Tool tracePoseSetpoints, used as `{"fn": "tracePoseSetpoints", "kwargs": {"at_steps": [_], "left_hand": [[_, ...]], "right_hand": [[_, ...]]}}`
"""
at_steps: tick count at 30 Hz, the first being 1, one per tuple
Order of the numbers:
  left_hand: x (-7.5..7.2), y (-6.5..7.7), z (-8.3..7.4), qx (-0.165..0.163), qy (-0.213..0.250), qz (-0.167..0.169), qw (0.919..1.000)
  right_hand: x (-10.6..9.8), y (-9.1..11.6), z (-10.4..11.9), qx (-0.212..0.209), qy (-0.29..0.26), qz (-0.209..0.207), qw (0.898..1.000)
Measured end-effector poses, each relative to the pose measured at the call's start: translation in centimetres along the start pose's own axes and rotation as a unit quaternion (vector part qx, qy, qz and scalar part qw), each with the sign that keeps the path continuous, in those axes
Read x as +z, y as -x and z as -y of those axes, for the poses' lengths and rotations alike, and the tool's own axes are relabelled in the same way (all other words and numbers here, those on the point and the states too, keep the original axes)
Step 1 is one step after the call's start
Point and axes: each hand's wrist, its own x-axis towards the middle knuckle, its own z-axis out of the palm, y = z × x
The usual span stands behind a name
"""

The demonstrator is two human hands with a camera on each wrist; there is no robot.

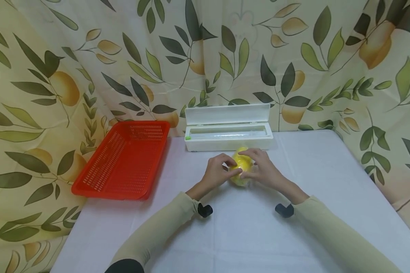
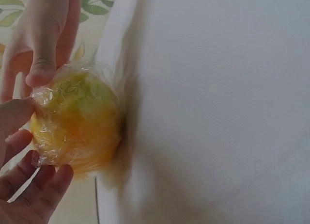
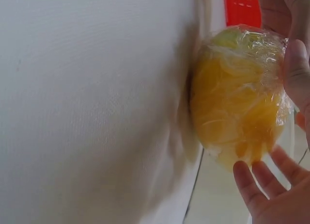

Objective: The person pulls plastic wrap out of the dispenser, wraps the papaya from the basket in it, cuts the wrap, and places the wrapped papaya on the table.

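Note:
A rounded yellow fruit (image 1: 243, 163) with a greenish end sits on the white table between my two hands. Clear, wrinkled cling film (image 3: 259, 40) covers it. My left hand (image 1: 216, 172) grips its left side, thumb and bent fingers at the film. From the right, my right hand (image 1: 264, 169) holds it with fingers curved over the far end and thumb at the near side. In the left wrist view, the left fingertips (image 2: 60, 178) meet the wrapped surface. In the right wrist view, spread right fingertips (image 3: 247, 173) touch the lower end.
Behind the fruit stands a white cling film dispenser (image 1: 229, 145) with its lid (image 1: 227, 114) raised, a roll of film inside and a small green slider (image 1: 188, 138) at its left. A red perforated basket (image 1: 123, 159) lies at the left. Patterned cloth (image 1: 232, 57) hangs behind the table (image 1: 246, 235).

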Motion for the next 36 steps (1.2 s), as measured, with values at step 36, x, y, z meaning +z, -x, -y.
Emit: {"fn": "tracePoseSetpoints", "kwargs": {"at_steps": [36], "left_hand": [[-0.1, 0.9, -1.3, -0.127, -0.054, -0.001, 0.9905]], "right_hand": [[-0.1, 1.0, -0.3, -0.013, 0.02, -0.058, 0.998]]}}
